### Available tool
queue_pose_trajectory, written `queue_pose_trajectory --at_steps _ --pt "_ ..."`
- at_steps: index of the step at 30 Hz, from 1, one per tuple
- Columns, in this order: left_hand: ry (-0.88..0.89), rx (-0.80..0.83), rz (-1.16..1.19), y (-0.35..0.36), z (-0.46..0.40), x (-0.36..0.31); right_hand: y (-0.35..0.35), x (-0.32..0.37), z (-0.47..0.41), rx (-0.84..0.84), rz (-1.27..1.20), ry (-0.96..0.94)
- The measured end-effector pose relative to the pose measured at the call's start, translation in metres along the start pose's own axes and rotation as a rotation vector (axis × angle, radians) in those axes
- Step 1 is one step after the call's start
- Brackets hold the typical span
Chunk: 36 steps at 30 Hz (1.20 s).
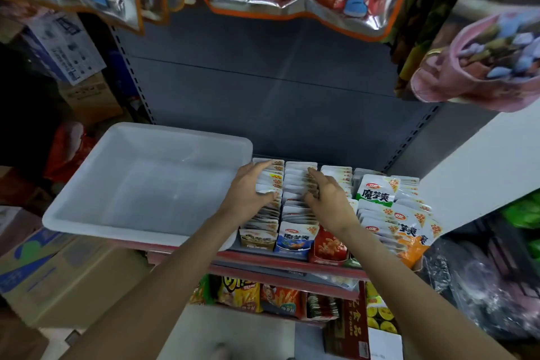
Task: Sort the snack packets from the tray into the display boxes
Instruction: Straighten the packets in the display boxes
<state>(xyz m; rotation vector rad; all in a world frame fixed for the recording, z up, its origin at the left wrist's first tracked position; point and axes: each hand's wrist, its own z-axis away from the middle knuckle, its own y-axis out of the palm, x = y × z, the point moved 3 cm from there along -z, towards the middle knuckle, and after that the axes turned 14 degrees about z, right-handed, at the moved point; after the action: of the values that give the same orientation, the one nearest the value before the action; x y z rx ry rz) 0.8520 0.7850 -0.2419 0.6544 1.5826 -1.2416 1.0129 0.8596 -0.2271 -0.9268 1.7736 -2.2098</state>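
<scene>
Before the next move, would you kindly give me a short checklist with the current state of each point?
1. White tray holds no packets: ok, it looks empty.
2. Left hand free of a packet: ok, its fingers rest on the leftmost packet row.
3. Right hand free: ok, fingertips touch the second row.
4. Rows upright and tidy: not ok, the green and orange packets at the right lie loose and tilted.
5. Packets matched to their boxes: cannot tell.

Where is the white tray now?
In the head view the white tray sits on the shelf at the left, directly beside the display boxes, near the left hand.
</scene>
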Motion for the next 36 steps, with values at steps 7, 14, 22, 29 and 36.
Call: queue_pose_trajectory --at_steps 7,14,22,29,36 --pt "-0.034 0.067 -0.052 0.003 0.001 0.0 0.013 0.008 -0.001 0.023 0.001 0.031" --pt "0.051 -0.009 -0.342 0.001 0.005 -0.016 0.003 0.005 0.006 0.004 0.035 0.026" --pt "0.418 0.142 -0.426 0.053 -0.001 -0.06 -0.054 -0.048 -0.001 -0.19 0.129 -0.022" --pt "0.223 0.323 -0.638 0.095 -0.025 -0.053 -0.068 -0.088 -0.042 0.1 0.338 -0.102" --pt "0.231 0.309 -0.822 0.112 -0.036 -0.054 -0.06 -0.086 -0.069 0.242 0.376 -0.187"
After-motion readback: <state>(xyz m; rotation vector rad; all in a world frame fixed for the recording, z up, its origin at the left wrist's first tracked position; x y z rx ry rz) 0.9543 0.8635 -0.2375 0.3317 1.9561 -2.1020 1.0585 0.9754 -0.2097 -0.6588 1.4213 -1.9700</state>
